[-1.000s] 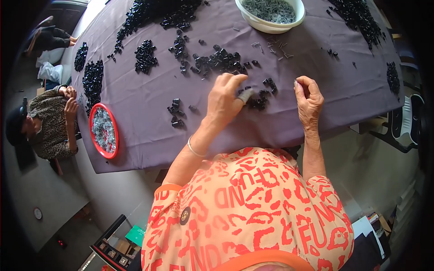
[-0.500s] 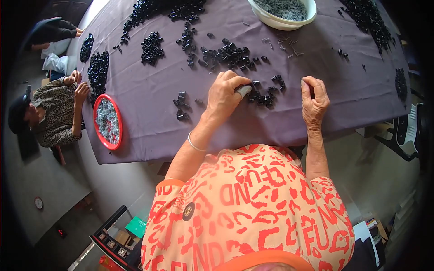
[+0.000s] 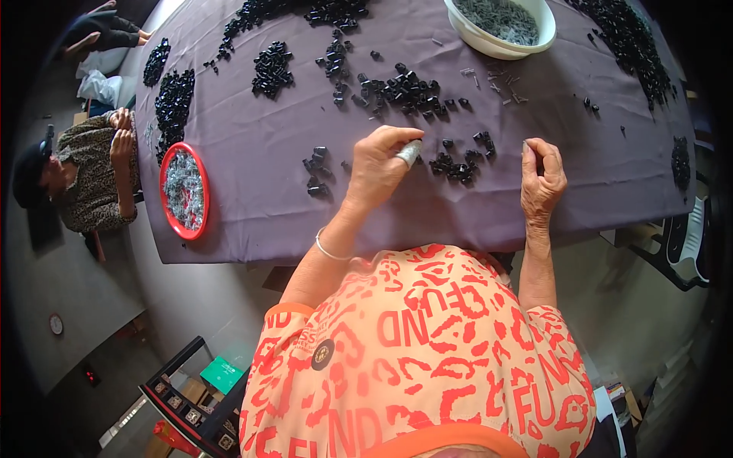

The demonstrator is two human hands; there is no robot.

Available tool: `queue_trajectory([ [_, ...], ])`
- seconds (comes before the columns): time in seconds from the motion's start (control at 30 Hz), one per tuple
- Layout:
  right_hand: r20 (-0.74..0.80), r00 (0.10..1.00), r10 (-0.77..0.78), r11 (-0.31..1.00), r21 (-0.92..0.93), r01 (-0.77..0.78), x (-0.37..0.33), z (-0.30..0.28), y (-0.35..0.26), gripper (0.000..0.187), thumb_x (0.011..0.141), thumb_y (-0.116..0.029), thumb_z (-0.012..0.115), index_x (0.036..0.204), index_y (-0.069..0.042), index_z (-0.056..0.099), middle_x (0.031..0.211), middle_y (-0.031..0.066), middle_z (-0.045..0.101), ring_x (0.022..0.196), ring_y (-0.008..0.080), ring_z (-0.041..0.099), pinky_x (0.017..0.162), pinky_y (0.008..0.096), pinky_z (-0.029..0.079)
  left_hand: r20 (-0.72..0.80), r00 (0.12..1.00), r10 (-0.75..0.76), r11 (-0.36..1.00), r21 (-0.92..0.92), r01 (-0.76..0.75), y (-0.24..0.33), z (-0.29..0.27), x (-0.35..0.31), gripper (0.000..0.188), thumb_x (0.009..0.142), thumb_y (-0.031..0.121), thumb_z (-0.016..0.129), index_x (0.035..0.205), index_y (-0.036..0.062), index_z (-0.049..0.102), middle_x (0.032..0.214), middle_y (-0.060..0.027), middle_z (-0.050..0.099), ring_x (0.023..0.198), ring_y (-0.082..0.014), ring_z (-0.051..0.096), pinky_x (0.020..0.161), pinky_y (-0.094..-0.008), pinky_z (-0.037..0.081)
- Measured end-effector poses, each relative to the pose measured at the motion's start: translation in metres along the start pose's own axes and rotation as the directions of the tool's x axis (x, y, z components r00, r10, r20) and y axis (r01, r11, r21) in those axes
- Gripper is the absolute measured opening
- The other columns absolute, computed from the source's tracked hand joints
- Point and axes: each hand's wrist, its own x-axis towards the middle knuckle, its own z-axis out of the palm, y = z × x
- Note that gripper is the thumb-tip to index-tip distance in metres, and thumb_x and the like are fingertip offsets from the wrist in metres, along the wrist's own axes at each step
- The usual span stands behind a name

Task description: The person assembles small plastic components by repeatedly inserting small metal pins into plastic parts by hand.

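Note:
My left hand (image 3: 376,169) is over the purple-grey tablecloth (image 3: 267,191), thumb and forefinger pinched together. A whitish wrap (image 3: 411,153) covers its thumb; whatever the pinch holds is too hidden to name. Just right of it lies a loose cluster of small black cylindrical parts (image 3: 456,168). My right hand (image 3: 544,179) is raised on the other side of that cluster, fingers curled and thumb against forefinger, and I cannot make out what is in them. A smaller group of black parts (image 3: 316,172) lies left of my left hand.
A white bowl (image 3: 510,53) of small grey translucent pieces stands at the far side, with loose clear pieces (image 3: 508,85) nearby. More black parts (image 3: 401,91) form piles across the table. At left, a person (image 3: 95,168) works beside a red-rimmed basin (image 3: 205,191).
My left hand has drawn back leftward from the black cluster, its pinch still closed. My right hand stays closed in about the same place. The whole view has shifted slightly.

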Motion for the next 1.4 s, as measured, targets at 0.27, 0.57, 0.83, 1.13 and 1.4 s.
queue_trajectory([
  [0.27, 0.098, 0.989, 0.114, 0.985, 0.119, -0.126, 0.0, -0.004, -0.001, 0.01, 0.087, 0.002, 0.06, 0.096, -0.001, 0.064, 0.089, 0.001, 0.062, 0.077, 0.0091, 0.059, 0.072, 0.0217, 0.049, 0.268, 0.867, -0.42, 0.252, -0.884, 0.395, 0.002, -0.014, -0.023, 0.02, 0.085, 0.008, 0.067, 0.104, 0.0021, 0.063, 0.093, -0.0087, 0.068, 0.078, -0.0153, 0.066, 0.062, -0.0267, 0.053],
  [0.57, 0.445, 0.895, 0.024, 0.916, 0.35, -0.198, -0.01, 0.024, -0.079, 0.009, 0.085, 0.004, 0.062, 0.093, 0.0, 0.063, 0.086, 0.0016, 0.061, 0.076, 0.0072, 0.058, 0.069, 0.0198, 0.048, 0.235, 0.922, -0.308, 0.011, -0.968, 0.25, -0.009, -0.002, -0.049, 0.015, 0.087, 0.007, 0.063, 0.101, 0.0021, 0.062, 0.089, -0.0099, 0.067, 0.076, -0.0143, 0.066, 0.058, -0.0242, 0.054],
  [0.83, 0.476, 0.863, -0.171, 0.938, 0.347, -0.006, -0.009, 0.04, -0.109, 0.011, 0.081, 0.007, 0.064, 0.09, 0.002, 0.063, 0.082, 0.008, 0.064, 0.071, 0.0125, 0.062, 0.065, 0.0237, 0.049, 0.238, 0.862, -0.447, 0.158, -0.928, 0.338, 0.005, -0.002, -0.059, 0.014, 0.088, 0.009, 0.065, 0.1, 0.002, 0.062, 0.089, -0.0081, 0.067, 0.075, -0.0128, 0.065, 0.061, -0.024, 0.053],
  [1.13, 0.524, 0.821, -0.228, 0.957, 0.278, 0.088, -0.013, 0.043, -0.108, 0.012, 0.079, 0.006, 0.065, 0.09, 0.002, 0.064, 0.081, 0.009, 0.065, 0.073, 0.0152, 0.064, 0.064, 0.0256, 0.05, 0.115, 0.921, -0.373, 0.437, -0.854, 0.284, 0.012, -0.002, -0.061, 0.015, 0.09, 0.01, 0.062, 0.101, -0.0003, 0.061, 0.09, -0.0058, 0.066, 0.08, -0.0122, 0.064, 0.068, -0.0236, 0.052],
  [1.4, 0.54, 0.823, -0.175, 0.96, 0.28, 0.021, -0.012, 0.043, -0.11, 0.011, 0.08, 0.006, 0.065, 0.09, 0.002, 0.064, 0.082, 0.0095, 0.065, 0.072, 0.0154, 0.064, 0.065, 0.0254, 0.05, 0.137, 0.902, -0.408, 0.411, -0.856, 0.315, 0.013, -0.004, -0.064, 0.015, 0.091, 0.009, 0.061, 0.101, -0.0012, 0.06, 0.09, -0.0065, 0.066, 0.081, -0.0126, 0.063, 0.07, -0.0245, 0.053],
])
